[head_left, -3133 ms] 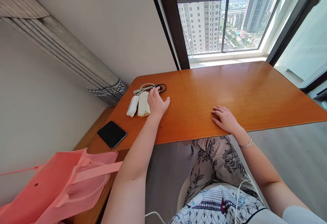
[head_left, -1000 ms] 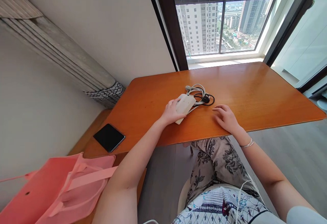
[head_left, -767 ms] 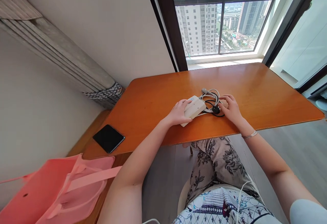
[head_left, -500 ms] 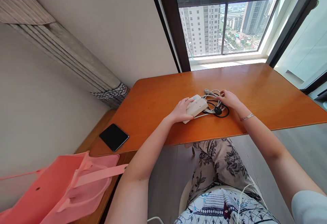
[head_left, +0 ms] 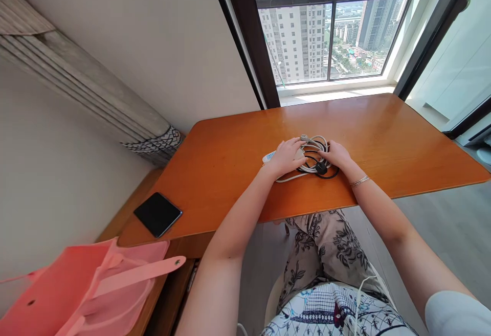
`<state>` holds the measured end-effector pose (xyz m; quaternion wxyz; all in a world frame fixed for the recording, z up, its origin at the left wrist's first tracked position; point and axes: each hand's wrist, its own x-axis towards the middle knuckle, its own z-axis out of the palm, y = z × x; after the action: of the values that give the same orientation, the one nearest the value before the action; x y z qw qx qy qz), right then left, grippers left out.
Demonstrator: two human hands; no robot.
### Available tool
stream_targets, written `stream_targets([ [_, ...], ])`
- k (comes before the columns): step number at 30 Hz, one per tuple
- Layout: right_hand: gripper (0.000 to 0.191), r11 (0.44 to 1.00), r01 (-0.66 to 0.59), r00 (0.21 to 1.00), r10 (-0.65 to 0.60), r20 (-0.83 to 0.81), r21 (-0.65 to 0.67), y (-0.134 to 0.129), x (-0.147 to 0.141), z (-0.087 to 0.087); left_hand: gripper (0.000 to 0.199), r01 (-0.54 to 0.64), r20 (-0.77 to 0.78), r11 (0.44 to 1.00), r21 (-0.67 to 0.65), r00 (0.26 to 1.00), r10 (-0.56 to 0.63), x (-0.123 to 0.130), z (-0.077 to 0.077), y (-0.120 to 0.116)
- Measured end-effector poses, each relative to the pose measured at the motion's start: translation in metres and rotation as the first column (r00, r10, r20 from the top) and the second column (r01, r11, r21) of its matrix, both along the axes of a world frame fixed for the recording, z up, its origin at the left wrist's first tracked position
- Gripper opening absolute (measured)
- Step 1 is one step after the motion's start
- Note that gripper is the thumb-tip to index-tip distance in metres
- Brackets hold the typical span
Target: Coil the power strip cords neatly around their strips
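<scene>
A white power strip [head_left: 268, 157] lies on the wooden table, mostly covered by my left hand [head_left: 287, 158]. That hand is closed over its right part, with the fingertips and thumb reaching the edge of the coiled cables. Beside it is a looped bundle of white cable [head_left: 317, 141], with a black cable [head_left: 333, 176] and a black plug [head_left: 320, 167] among the loops. A grey plug [head_left: 304, 138] sits at the top of the bundle. My right hand [head_left: 337, 155] grips the right side of the coil, its fingertips partly hidden among the loops.
A black phone or tablet [head_left: 157, 214] lies near the left end of the table [head_left: 222, 172]. An open pink bag [head_left: 88, 285] with a strap stands at the lower left. Behind the table are a window [head_left: 330, 39] and a tied curtain [head_left: 115, 106].
My left hand has slid right along the power strip, from its left end toward the cables. The strip and coil now lie closer under both hands. The view has shifted slightly.
</scene>
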<state>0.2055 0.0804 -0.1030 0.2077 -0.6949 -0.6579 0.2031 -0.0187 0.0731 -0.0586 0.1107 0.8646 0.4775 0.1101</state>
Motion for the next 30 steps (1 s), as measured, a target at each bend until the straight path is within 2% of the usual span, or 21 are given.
stream_targets([
  [3, 0.020, 0.998, -0.038, 0.999, 0.036, -0.032, -0.048, 0.000, 0.002, 0.003, 0.050, 0.085, -0.094, 0.995, 0.046, 0.992, -0.081, 0.030, 0.008, 0.004],
  [6, 0.020, 0.999, -0.015, 0.999, 0.013, -0.043, -0.039, 0.000, 0.002, 0.003, 0.040, 0.089, -0.251, 0.996, 0.009, 0.964, -0.084, 0.047, 0.015, 0.006],
  [8, 0.018, 1.000, 0.028, 0.998, -0.029, -0.061, -0.005, 0.001, 0.001, 0.001, 0.037, 0.063, -0.312, 0.998, 0.000, 0.948, -0.060, 0.052, 0.018, 0.006],
  [12, 0.010, 0.996, 0.078, 0.984, -0.070, -0.162, 0.042, 0.004, 0.000, -0.002, 0.035, 0.048, -0.336, 0.998, -0.029, 0.940, -0.055, 0.054, 0.019, 0.002],
  [17, 0.012, 0.994, 0.082, 0.957, -0.060, -0.285, 0.068, 0.005, -0.002, -0.006, 0.037, -0.036, -0.320, 0.998, 0.046, 0.946, 0.049, 0.053, 0.015, -0.001],
  [19, 0.016, 0.993, 0.098, 0.902, -0.062, -0.427, 0.063, 0.005, -0.003, -0.006, 0.038, -0.062, -0.284, 0.995, 0.082, 0.955, 0.083, 0.052, 0.013, -0.001],
  [23, 0.019, 0.995, 0.097, 0.711, -0.057, -0.701, 0.018, 0.005, -0.005, -0.006, 0.034, -0.080, -0.222, 0.989, 0.124, 0.969, 0.106, 0.047, 0.012, -0.002],
  [26, 0.020, 0.997, 0.070, 0.642, -0.033, -0.766, 0.015, 0.004, -0.006, -0.004, 0.038, -0.088, -0.180, 0.989, 0.119, 0.978, 0.109, 0.043, 0.013, -0.002],
  [30, 0.021, 0.997, 0.040, 0.608, 0.025, -0.794, 0.062, 0.003, -0.005, -0.003, 0.032, -0.089, -0.081, 0.994, 0.059, 0.992, 0.093, 0.035, 0.015, 0.004],
])
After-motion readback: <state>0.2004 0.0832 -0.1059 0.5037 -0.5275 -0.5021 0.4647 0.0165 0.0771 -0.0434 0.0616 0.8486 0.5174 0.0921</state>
